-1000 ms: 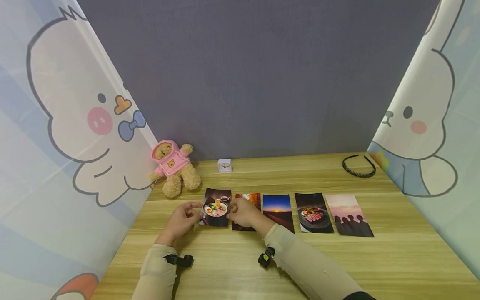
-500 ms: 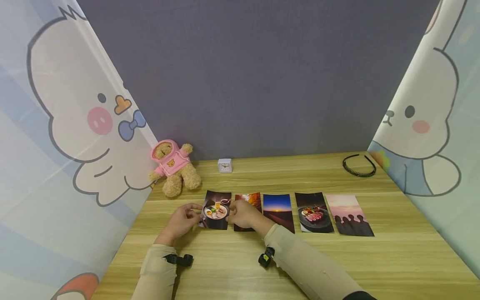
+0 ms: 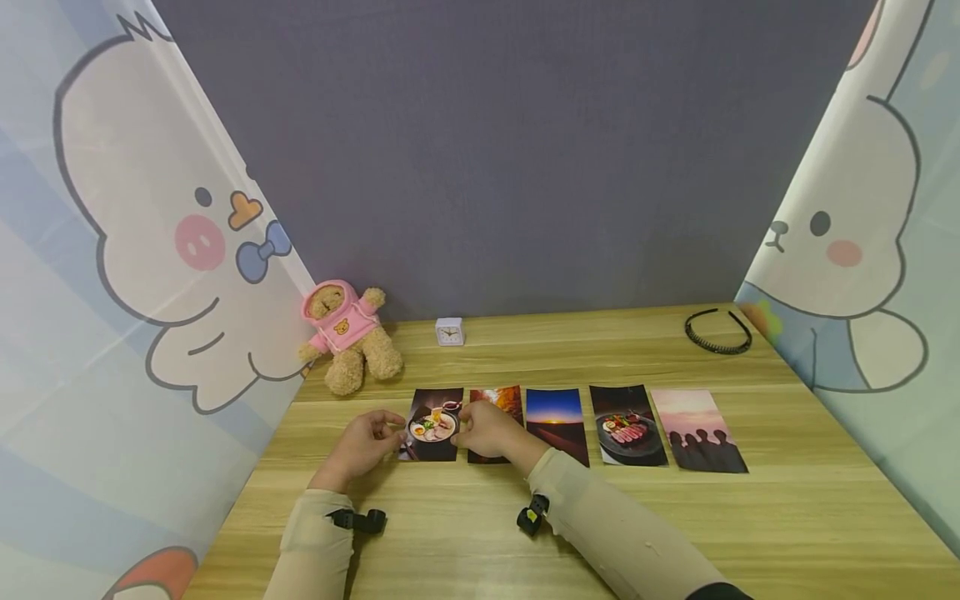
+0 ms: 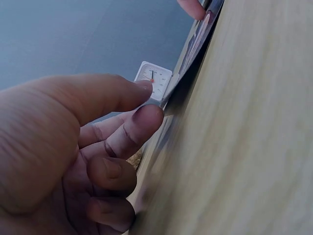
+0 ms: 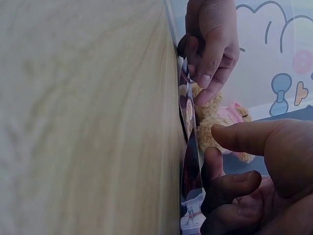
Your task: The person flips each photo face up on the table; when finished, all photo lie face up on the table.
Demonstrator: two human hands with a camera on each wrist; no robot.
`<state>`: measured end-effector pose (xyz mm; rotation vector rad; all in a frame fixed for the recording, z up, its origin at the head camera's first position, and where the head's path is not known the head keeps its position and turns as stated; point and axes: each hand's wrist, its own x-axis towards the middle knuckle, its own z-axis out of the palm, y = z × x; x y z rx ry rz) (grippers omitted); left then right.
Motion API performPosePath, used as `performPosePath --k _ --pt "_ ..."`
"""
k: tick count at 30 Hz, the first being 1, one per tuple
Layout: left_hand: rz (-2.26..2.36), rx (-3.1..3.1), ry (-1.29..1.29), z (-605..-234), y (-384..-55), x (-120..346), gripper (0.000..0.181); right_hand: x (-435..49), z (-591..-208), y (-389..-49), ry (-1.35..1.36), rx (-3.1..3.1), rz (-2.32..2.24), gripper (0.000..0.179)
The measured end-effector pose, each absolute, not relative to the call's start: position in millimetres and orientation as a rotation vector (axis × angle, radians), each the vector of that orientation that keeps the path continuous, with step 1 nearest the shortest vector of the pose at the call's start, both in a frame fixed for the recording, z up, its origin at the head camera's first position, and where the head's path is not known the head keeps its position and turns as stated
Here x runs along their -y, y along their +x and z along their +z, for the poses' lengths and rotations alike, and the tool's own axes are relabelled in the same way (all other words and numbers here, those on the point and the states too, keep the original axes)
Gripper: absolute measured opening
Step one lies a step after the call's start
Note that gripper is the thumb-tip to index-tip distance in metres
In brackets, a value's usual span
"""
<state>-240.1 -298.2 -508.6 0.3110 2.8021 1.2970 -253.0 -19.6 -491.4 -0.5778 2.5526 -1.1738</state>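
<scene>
A photo of a ramen bowl point(image 3: 432, 427) lies at the left end of a row of photos on the wooden table. My left hand point(image 3: 363, 448) is at its left edge; in the left wrist view the thumb and index fingertip point(image 4: 152, 115) stand slightly apart near the photo's corner. Over the autumn-tree photo point(image 3: 506, 403), partly covering it, my right hand point(image 3: 493, 432) has its fingertips by the ramen photo's right edge. The right wrist view shows a gap between the right thumb point(image 5: 234, 135) and index finger, with no photo between them.
Rightward in the row lie a sunset photo point(image 3: 557, 417), a steak photo point(image 3: 628, 429) and a pink-sky photo point(image 3: 699, 429). Behind are a teddy bear point(image 3: 352, 333) in a pink hoodie, a small white clock point(image 3: 450, 332) and a black headband point(image 3: 717, 342). A grey partition point(image 3: 510, 167) stands at the back.
The ramen photo has slid a little toward me and now sits about level with its neighbours. The fingers have loosened from its edges; both arms stay nearly in place.
</scene>
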Motion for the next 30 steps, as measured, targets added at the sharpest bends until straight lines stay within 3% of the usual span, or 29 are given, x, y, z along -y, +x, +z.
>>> performPosePath --k 19,30 --pt "1.304 -2.780 0.325 -511.3 -241.9 299.2 0.025 18.3 -492.3 -255.0 -0.604 -2.509 -1.220 0.058" --pt "1.321 -2.804 0.260 -510.0 -241.2 297.3 0.020 15.9 -487.0 -256.0 -0.674 -2.462 -1.323 0.045"
